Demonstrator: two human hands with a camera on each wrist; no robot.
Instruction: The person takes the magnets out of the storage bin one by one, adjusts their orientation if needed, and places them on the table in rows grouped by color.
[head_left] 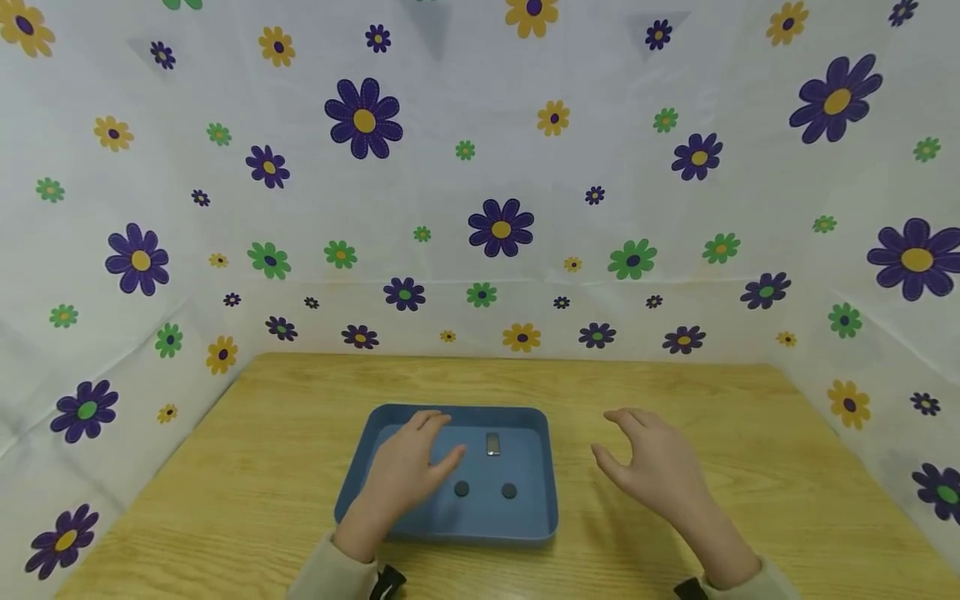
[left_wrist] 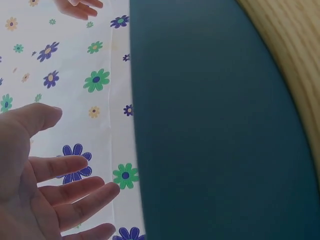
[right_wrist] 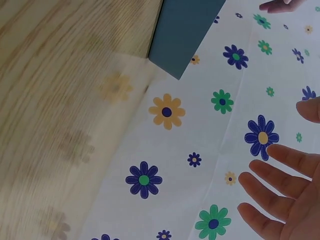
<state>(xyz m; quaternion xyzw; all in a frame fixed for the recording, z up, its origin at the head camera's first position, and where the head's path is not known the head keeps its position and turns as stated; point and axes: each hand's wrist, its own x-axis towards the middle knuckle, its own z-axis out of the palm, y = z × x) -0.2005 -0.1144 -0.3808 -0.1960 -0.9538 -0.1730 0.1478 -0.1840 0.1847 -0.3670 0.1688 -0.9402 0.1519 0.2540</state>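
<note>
A shallow blue tray (head_left: 517,535) sits on the table, left of its middle. Inside it are a small grey rectangular piece (head_left: 492,443) with a shiny end and two dark round discs, a left disc (head_left: 461,488) and a right disc (head_left: 509,491). My left hand (head_left: 405,467) hovers over the tray's left part, fingers loosely extended and thumb apart, holding nothing. To the right of the tray, my right hand (head_left: 660,467) is held above the table, likewise bare and spread. Both wrist views show the left hand (left_wrist: 25,210) and right hand (right_wrist: 300,205) with relaxed fingers.
Light wood-grain table (head_left: 675,392) lies under everything. A white cloth (head_left: 442,192) printed with purple, green and yellow flowers stands behind the table and along both sides. Dark bands (head_left: 387,582) show at the sleeve cuffs.
</note>
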